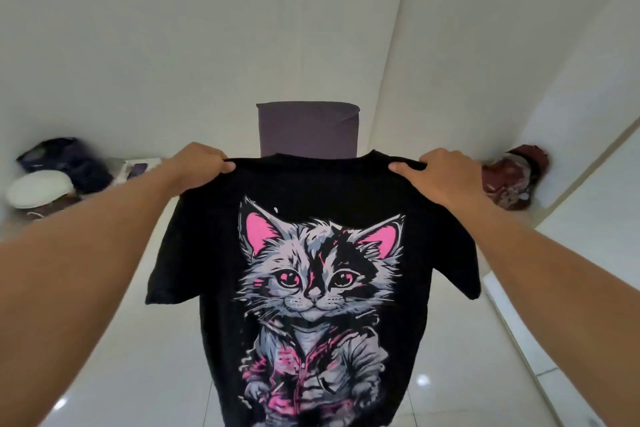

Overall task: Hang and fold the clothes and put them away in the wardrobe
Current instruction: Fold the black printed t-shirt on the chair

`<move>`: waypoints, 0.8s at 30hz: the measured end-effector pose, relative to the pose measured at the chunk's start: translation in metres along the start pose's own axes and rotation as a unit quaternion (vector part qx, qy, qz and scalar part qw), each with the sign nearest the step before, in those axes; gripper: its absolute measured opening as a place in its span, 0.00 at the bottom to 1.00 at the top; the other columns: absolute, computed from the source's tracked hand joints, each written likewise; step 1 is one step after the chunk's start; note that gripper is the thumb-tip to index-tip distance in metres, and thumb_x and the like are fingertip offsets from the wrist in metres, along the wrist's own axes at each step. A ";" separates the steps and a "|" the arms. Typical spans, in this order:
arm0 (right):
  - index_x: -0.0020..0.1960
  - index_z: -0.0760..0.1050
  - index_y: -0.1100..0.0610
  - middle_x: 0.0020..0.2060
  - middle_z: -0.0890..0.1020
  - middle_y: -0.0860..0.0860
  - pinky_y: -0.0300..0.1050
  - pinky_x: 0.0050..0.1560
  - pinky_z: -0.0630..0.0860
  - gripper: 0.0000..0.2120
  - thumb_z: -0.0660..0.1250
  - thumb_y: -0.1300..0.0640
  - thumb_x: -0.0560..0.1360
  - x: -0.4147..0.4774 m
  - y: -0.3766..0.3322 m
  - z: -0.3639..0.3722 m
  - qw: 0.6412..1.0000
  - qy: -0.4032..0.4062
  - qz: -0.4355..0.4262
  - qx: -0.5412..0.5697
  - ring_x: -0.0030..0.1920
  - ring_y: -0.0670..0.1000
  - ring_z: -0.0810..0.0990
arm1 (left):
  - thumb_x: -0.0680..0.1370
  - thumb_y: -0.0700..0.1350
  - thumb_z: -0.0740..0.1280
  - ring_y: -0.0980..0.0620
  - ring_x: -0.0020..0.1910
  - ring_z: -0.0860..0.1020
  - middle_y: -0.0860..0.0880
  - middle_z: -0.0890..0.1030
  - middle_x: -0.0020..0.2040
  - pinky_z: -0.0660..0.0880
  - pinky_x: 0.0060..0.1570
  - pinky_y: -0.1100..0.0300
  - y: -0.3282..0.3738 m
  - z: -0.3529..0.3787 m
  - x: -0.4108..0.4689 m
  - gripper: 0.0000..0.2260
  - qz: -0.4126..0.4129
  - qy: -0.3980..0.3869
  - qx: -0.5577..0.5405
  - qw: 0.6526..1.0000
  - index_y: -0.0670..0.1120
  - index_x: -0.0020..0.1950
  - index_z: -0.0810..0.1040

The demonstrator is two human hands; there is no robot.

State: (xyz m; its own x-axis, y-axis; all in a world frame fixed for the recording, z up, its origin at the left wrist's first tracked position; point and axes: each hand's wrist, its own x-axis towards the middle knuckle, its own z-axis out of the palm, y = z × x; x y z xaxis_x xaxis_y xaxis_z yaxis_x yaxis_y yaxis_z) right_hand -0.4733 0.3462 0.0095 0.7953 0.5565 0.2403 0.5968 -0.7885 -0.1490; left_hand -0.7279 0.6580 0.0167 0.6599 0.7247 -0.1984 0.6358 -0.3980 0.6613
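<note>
Status: early. Holding black cat-print T-shirt (311,184) up over tiled floor (138,357), pinched at shoulders in left hand (204,163) and right hand (433,173), fingers curled on fabric. Not folded, not hung. Maroon garment (512,180), dark pile (65,159) by wall: probably pending.

No writing, brand, number or sign can be read anywhere; the black T-shirt (313,288), hanging from the centre toward 6 o'clock, bears only a drawn kitten with no lettering
</note>
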 end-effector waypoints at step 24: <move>0.60 0.75 0.58 0.57 0.79 0.58 0.59 0.57 0.72 0.23 0.58 0.39 0.82 0.219 0.007 0.548 0.981 -0.137 -0.054 -0.123 0.58 0.62 0.77 | 0.81 0.58 0.62 0.40 0.60 0.75 0.46 0.82 0.56 0.67 0.60 0.45 -0.255 0.345 0.400 0.12 -0.093 0.011 0.216 0.972 0.56 0.60 0.78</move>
State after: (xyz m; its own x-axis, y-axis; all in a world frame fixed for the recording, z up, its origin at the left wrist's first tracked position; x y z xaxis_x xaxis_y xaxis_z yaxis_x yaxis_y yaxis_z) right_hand -0.2366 0.6063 -0.4645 0.7484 0.6625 -0.0304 0.6614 -0.7422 0.1079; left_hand -0.4884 0.8550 -0.4810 0.5112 0.8167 -0.2678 0.8555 -0.4537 0.2494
